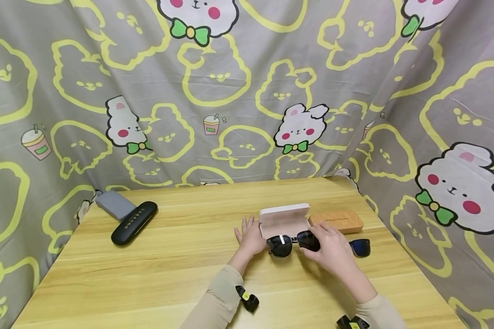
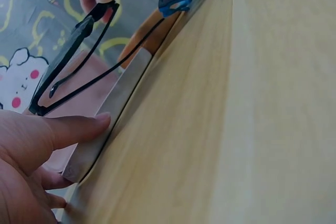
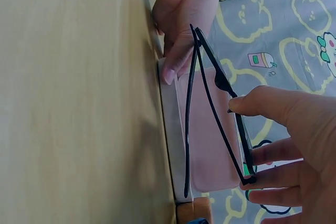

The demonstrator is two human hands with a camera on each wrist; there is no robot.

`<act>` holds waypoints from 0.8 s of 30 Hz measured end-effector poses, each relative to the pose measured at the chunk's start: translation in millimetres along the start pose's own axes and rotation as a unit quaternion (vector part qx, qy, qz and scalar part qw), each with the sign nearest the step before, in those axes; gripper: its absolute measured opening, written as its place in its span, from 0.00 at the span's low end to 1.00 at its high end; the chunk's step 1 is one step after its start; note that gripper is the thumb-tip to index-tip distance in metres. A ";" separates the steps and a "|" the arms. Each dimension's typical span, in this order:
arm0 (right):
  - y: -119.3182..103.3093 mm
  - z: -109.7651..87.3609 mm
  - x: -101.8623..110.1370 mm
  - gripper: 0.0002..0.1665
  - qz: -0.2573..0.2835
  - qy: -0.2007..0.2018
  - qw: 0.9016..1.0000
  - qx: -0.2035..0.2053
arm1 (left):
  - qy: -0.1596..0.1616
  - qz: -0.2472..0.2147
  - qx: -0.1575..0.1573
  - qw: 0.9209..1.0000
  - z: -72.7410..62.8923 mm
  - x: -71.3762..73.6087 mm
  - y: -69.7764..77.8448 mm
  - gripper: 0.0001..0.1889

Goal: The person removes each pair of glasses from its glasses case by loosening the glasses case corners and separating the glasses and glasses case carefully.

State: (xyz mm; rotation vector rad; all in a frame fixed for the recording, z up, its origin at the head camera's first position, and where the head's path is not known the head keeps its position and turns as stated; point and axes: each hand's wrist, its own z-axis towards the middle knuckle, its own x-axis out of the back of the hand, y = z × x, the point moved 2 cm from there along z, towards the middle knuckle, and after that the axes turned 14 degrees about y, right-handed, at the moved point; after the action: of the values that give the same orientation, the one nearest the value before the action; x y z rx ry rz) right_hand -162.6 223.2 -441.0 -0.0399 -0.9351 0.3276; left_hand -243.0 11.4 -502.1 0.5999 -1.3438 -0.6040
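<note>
A white glasses case (image 1: 285, 212) with a pink lining stands with its lid up on the table. At its left end my left hand (image 1: 252, 238) grips it, the thumb against the front wall (image 2: 97, 142). My right hand (image 1: 335, 250) pinches black sunglasses (image 1: 281, 246) by one lens side, thumb on the inner side and fingers on the other. They hang over the front of the case, dark lenses facing me in the head view. Both temples (image 3: 188, 129) are folded in behind the frame.
Right of the white case lies an orange case (image 1: 340, 222), with dark blue clip-like lenses (image 1: 361, 247) in front of it, partly behind my right hand. A black glasses case (image 1: 134, 224) and a grey pouch (image 1: 114, 204) lie far left. A patterned curtain (image 1: 247, 105) surrounds the table.
</note>
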 end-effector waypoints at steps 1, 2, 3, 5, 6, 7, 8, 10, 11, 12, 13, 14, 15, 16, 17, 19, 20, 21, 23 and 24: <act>0.1 -0.3 -0.7 0.39 0.001 -0.001 1.000 -0.001 | 0.000 0.001 -0.001 1.000 0.1 -0.2 0.1 0.34; 0.3 -0.6 -1.5 0.39 0.003 -0.002 1.000 -0.001 | -0.001 0.002 -0.001 1.000 0.3 -0.3 0.2 0.35; 0.5 -1.0 -2.1 0.39 0.006 -0.002 1.000 0.000 | 0.000 0.002 -0.002 1.000 0.4 -0.4 0.2 0.35; 0.8 -1.7 -3.5 0.39 0.010 -0.004 1.000 0.002 | 0.001 0.001 -0.004 1.000 0.6 -0.2 -0.4 0.36; 1.0 -2.1 -4.1 0.39 0.011 -0.005 1.000 0.003 | 0.002 -0.001 -0.006 1.000 0.5 0.1 -0.7 0.36; 1.1 -2.4 -4.6 0.39 0.011 -0.007 1.000 0.005 | 0.002 -0.003 -0.007 1.000 0.5 0.5 -1.2 0.36; 1.3 -2.8 -5.0 0.39 0.011 -0.008 1.000 0.006 | 0.003 -0.005 -0.007 1.000 0.5 0.9 -1.4 0.36; 1.5 -3.5 -6.0 0.38 0.009 -0.011 1.000 0.007 | 0.003 -0.008 -0.009 1.000 0.1 1.9 -2.3 0.37; 1.4 -3.8 -6.4 0.37 0.010 -0.012 1.000 0.007 | 0.004 -0.010 -0.011 1.000 0.2 2.1 -2.8 0.37; 1.4 -4.0 -6.7 0.36 0.009 -0.013 1.000 0.006 | 0.003 -0.011 -0.012 1.000 0.1 2.5 -3.2 0.37; 1.4 -4.1 -7.1 0.36 0.009 -0.014 1.000 0.006 | 0.003 -0.011 -0.013 1.000 0.2 2.9 -3.5 0.37; 1.4 -4.2 -7.4 0.36 0.008 -0.015 1.000 0.005 | 0.003 -0.010 -0.014 1.000 0.3 3.3 -3.7 0.37; 1.4 -4.2 -7.7 0.35 0.008 -0.016 1.000 0.005 | 0.003 -0.009 -0.015 1.000 0.6 3.7 -3.8 0.37; 1.3 -4.3 -7.9 0.35 0.007 -0.018 1.000 0.005 | 0.004 -0.010 -0.016 1.000 0.9 4.2 -3.7 0.37; 1.3 -4.3 -8.1 0.36 0.006 -0.020 1.000 0.004 | 0.006 -0.008 -0.018 1.000 1.3 4.5 -3.7 0.37; 1.4 -4.5 -8.5 0.36 0.004 -0.023 1.000 0.004 | 0.009 -0.006 -0.022 1.000 1.9 5.0 -3.3 0.38; 1.4 -4.6 -8.8 0.36 0.003 -0.025 1.000 0.004 | 0.012 -0.006 -0.023 1.000 2.3 5.0 -3.3 0.38; 1.4 -4.7 -9.0 0.36 0.002 -0.027 1.000 0.004 | 0.011 -0.005 -0.023 1.000 2.6 4.8 -3.2 0.38; 1.4 -4.9 -9.6 0.36 0.001 -0.028 1.000 0.005 | 0.012 -0.001 -0.023 1.000 3.0 4.1 -3.6 0.39; 1.4 -5.0 -9.9 0.36 0.000 -0.029 1.000 0.006 | 0.012 -0.002 -0.023 1.000 3.1 3.6 -3.8 0.39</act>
State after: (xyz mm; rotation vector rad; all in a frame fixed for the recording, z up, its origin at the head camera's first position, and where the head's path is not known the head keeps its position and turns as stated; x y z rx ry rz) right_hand -164.3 222.2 -452.0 -0.0197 -0.9896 0.3356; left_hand -245.9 6.0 -501.9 0.5708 -1.3041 -0.6265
